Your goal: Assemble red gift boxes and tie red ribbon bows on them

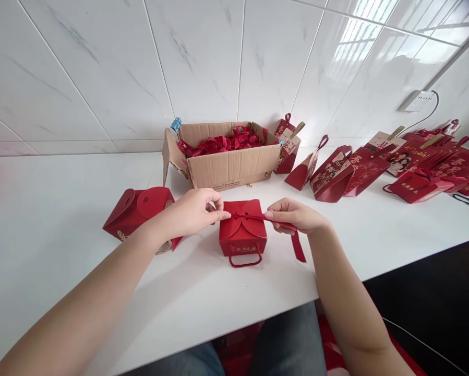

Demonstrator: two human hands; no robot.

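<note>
A red gift box stands upright on the white table, its curved top flaps folded in and a red cord handle hanging at its front. A red ribbon runs through the holes in the top and is crossed at the middle. To the left of the box, my left hand pinches one end of the ribbon. My right hand holds the other end to the right, and its tail hangs below my fingers. Beside my left forearm lies another red box, partly hidden by the arm.
Behind the box, a cardboard carton holds crumpled red ribbons; a blue binder clip grips its left corner. Several red gift boxes stand along the right, near a white power socket on the tiled wall.
</note>
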